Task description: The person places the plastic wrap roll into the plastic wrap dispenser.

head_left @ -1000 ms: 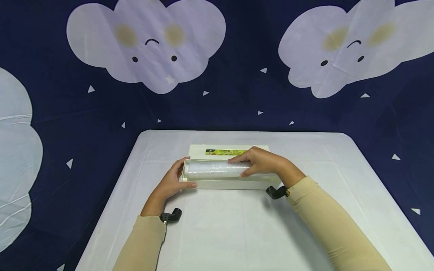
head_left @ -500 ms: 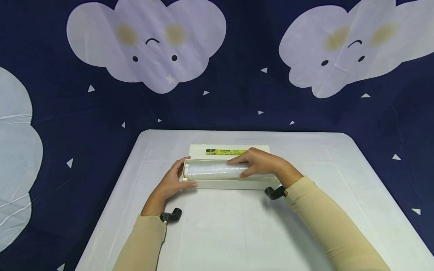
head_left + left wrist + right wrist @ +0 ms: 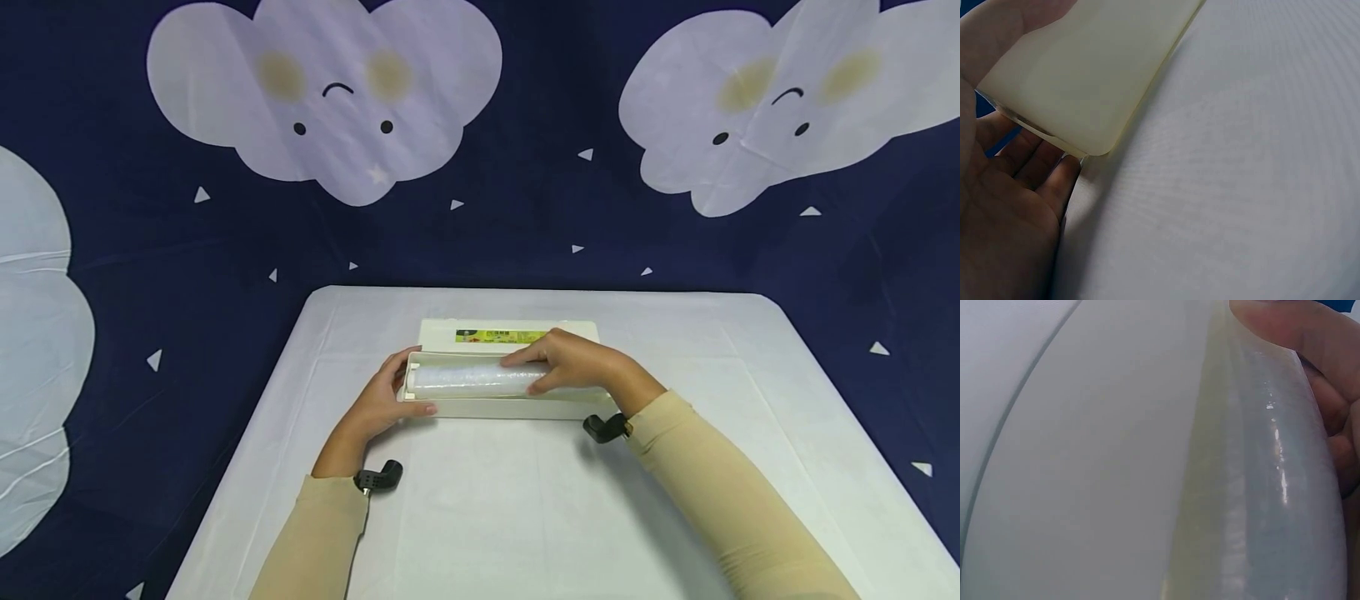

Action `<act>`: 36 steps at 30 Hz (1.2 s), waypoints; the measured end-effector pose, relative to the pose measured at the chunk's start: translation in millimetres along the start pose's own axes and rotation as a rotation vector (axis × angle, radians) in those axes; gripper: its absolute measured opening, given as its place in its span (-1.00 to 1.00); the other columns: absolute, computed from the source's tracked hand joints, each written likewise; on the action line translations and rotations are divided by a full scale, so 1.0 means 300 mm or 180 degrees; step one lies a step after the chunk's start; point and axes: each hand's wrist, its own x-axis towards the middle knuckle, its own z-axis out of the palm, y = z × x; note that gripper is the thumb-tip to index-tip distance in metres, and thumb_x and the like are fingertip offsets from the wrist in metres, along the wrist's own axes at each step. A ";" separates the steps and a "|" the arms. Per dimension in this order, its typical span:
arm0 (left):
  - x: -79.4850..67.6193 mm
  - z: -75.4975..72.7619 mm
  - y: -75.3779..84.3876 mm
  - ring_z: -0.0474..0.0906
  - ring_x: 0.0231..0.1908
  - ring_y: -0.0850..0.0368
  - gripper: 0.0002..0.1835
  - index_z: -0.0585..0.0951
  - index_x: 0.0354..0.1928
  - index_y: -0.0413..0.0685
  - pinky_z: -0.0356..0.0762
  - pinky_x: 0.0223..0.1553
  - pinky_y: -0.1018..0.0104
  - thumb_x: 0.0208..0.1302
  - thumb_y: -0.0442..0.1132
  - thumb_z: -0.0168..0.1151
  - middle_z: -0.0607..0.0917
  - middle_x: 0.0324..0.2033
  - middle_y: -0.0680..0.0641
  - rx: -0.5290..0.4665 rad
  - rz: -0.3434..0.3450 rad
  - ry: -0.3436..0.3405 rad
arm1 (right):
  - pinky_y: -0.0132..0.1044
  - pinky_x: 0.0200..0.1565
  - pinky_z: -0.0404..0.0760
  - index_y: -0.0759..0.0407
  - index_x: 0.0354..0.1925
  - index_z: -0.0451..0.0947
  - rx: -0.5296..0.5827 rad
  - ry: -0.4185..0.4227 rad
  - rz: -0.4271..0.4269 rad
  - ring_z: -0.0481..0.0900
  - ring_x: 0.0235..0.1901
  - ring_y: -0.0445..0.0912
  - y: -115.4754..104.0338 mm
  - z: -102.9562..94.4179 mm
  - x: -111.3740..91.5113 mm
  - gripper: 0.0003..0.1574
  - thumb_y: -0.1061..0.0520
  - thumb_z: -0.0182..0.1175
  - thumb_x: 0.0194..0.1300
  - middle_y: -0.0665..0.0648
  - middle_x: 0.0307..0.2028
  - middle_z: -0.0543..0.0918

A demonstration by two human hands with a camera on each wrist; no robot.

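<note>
While the left hand (image 3: 375, 404) holds one end of a long white box (image 3: 510, 409), the right hand (image 3: 581, 360) grips a shiny, see-through roll (image 3: 465, 379) that lies in the box. The right thumb (image 3: 546, 383) is on the near side of the roll, and the other fingers (image 3: 525, 353) are on its far side, so the roll sits between them, and they are clamped on it. Most of the roll sticks out to the left of those fingers, and its left end is just beside the box's left wall. The right end is hidden under the hand, so I can't tell how it sits there.

The left thumb (image 3: 416, 409) lies along the front of the box, and the left fingers wrap around its left end and back corner, clamped on it. They are near the roll's left end, but they hold the box.

Just behind the box is a white lid (image 3: 437, 335) with a green and yellow sticker (image 3: 491, 337). The box rests on a desk with a white cloth (image 3: 480, 517). Behind is a dark blue cloth (image 3: 525, 233) with clouds (image 3: 337, 150) on it.
</note>
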 end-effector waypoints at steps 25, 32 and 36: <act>0.004 0.002 -0.001 0.32 0.43 -0.17 0.24 0.23 0.62 0.03 0.40 0.31 -0.10 -0.12 -0.37 0.77 0.34 0.47 -0.12 -0.0016 0.0002 0.0016 | -0.19 0.27 0.51 0.02 0.37 0.62 0.0008 -0.0089 0.0039 0.47 0.35 -0.12 0.026 0.012 0.004 -0.24 0.27 0.56 0.23 -0.07 0.31 0.59; 0.005 0.002 -0.004 0.32 0.44 -0.18 0.23 0.23 0.62 0.02 0.42 0.30 -0.08 -0.10 -0.39 0.76 0.32 0.47 -0.13 -0.0037 0.0030 0.0008 | -0.18 0.27 0.50 0.04 0.38 0.61 0.0013 -0.0092 0.0012 0.46 0.36 -0.10 0.026 0.014 0.003 -0.25 0.28 0.54 0.24 -0.06 0.33 0.58; 0.006 0.003 -0.005 0.32 0.44 -0.16 0.24 0.23 0.62 0.02 0.42 0.30 -0.07 -0.12 -0.39 0.77 0.32 0.47 -0.12 -0.0038 0.0022 0.0014 | -0.19 0.26 0.51 0.03 0.38 0.61 -0.0022 -0.0077 0.0021 0.45 0.36 -0.11 0.029 0.019 0.002 -0.24 0.28 0.54 0.24 -0.06 0.34 0.57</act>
